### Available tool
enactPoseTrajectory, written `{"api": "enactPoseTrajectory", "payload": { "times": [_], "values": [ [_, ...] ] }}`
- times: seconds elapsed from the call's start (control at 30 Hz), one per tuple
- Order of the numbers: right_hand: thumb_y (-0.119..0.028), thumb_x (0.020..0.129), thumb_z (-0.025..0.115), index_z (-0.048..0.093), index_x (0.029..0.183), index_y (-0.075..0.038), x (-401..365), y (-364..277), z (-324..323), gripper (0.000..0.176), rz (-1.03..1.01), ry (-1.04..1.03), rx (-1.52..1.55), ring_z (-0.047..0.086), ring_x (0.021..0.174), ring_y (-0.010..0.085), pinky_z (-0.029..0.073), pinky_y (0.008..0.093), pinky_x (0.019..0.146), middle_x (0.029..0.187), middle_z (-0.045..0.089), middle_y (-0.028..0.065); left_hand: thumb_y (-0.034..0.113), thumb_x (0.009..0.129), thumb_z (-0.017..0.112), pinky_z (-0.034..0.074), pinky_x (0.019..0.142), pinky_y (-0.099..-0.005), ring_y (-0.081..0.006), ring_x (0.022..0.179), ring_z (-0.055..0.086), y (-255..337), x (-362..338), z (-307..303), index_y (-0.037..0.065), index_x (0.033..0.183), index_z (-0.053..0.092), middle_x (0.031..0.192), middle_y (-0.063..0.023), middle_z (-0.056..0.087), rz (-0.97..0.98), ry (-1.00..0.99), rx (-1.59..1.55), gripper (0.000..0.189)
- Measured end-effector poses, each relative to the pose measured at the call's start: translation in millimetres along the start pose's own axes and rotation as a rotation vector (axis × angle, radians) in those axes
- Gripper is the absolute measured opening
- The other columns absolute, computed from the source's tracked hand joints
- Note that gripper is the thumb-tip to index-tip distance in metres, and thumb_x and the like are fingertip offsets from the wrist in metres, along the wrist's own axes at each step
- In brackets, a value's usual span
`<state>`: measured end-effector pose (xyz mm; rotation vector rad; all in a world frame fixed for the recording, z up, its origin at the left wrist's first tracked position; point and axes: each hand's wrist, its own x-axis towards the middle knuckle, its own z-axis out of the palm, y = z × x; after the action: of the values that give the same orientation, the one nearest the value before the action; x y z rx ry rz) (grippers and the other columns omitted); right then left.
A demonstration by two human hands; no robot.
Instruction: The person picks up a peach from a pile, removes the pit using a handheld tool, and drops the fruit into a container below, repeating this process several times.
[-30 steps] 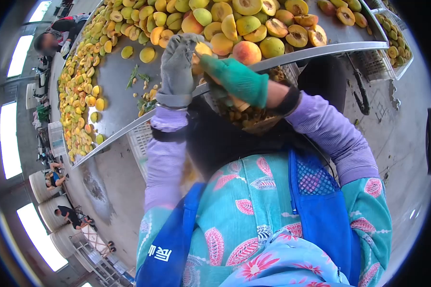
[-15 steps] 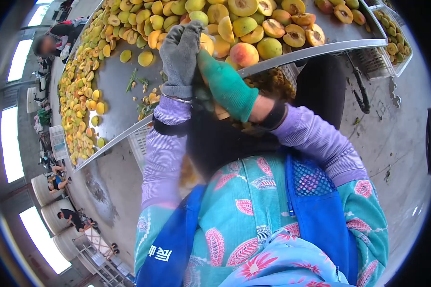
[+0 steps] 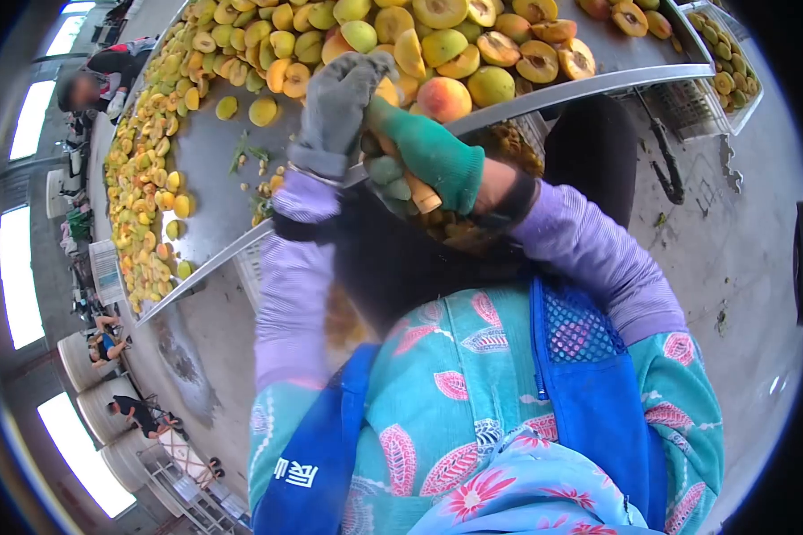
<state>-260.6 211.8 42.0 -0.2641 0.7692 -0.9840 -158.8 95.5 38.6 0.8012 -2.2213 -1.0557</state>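
My left hand (image 3: 341, 111), in a grey glove, is closed at the near edge of the metal table (image 3: 281, 143). Its fingers curl round a yellow peach (image 3: 386, 91), mostly hidden by the gloves. Pressed close against it, my right hand (image 3: 428, 156) in a green glove grips a tool with a wooden handle (image 3: 424, 194). The handle's butt points towards my body; its working end is out of sight between the hands. Just beyond lie halved peaches (image 3: 538, 61) with brown hollows, and a whole red-and-yellow peach (image 3: 443, 99).
Many more peach pieces (image 3: 143, 192) spread along the table's left side. Leaf scraps (image 3: 238, 152) lie on the metal. A crate of fruit (image 3: 727, 67) stands at the right, and more fruit (image 3: 517, 147) sits below the table edge. Other people (image 3: 134, 412) are farther left.
Both hands have drawn slightly down towards my body, still together. My right hand has turned, so more of the wooden handle shows. The view has shifted a little.
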Motion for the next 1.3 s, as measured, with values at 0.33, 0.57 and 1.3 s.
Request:
{"api": "enactPoseTrajectory", "payload": {
  "times": [0.33,0.57,1.3],
  "values": [
    [-0.056,0.095,0.047,0.055,0.083,-0.019,8,21,-19,0.040,0.110,-0.690,0.548,0.043,0.045,0.0133,0.035,0.0294,0.046,0.055,0.046,-0.0031,0.037,0.100,0.047,0.051,0.071,-0.0325,-0.0197,0.076,0.062,9,-16,5,0.002,0.093,0.059,0.083,-0.0092,0.065,0.169,-0.088,-0.523,0.037],
    [-0.058,0.097,0.040,0.049,0.095,-0.016,-23,-12,-10,0.043,-0.013,-0.252,-0.280,0.038,0.041,0.0119,0.032,0.0259,0.040,0.054,0.040,-0.0010,0.024,0.093,0.062,0.047,0.065,-0.0240,-0.0075,0.070,0.057,27,-9,-15,0.004,0.087,0.065,0.076,-0.0003,0.064,-0.237,-0.271,-0.236,0.020],
    [-0.052,0.098,0.046,0.049,0.080,-0.015,-46,5,-7,0.041,0.188,-0.299,0.214,0.038,0.038,0.0102,0.028,0.0260,0.034,0.058,0.044,-0.0017,0.035,0.091,0.063,0.053,0.071,-0.0330,-0.0211,0.075,0.063,33,-119,-50,0.010,0.089,0.059,0.085,-0.0033,0.064,-0.409,0.685,-0.849,0.026]
  ]
}}
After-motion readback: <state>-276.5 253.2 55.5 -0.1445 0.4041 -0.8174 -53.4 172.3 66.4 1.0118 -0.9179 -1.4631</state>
